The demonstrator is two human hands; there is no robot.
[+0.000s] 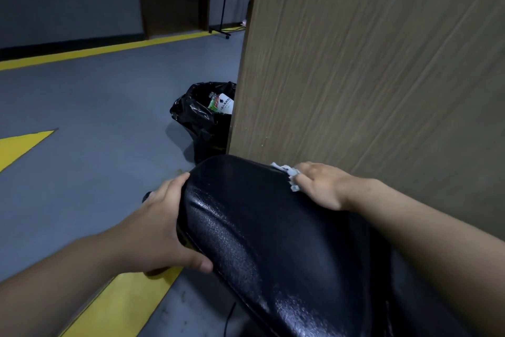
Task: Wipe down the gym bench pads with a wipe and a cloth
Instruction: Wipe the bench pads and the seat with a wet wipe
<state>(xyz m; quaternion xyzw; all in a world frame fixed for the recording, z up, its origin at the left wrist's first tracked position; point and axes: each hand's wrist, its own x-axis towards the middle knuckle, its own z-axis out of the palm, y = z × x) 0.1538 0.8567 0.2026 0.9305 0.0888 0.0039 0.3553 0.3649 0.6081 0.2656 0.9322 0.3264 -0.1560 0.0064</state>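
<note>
A black glossy bench pad (262, 232) fills the lower middle of the view, its far end rounded. My left hand (161, 224) grips the pad's left edge, thumb on top and fingers under it. My right hand (319, 186) presses a crumpled white wipe (287, 172) onto the pad's far right corner, close to the wood panel. Most of the wipe is hidden under my fingers. No cloth is in view.
A tall wood-grain panel (369, 63) stands right behind the pad. A bin lined with a black bag (202, 118), with packaging inside, sits on the grey floor (95, 118) at the panel's left edge. Yellow floor lines (120, 306) run left.
</note>
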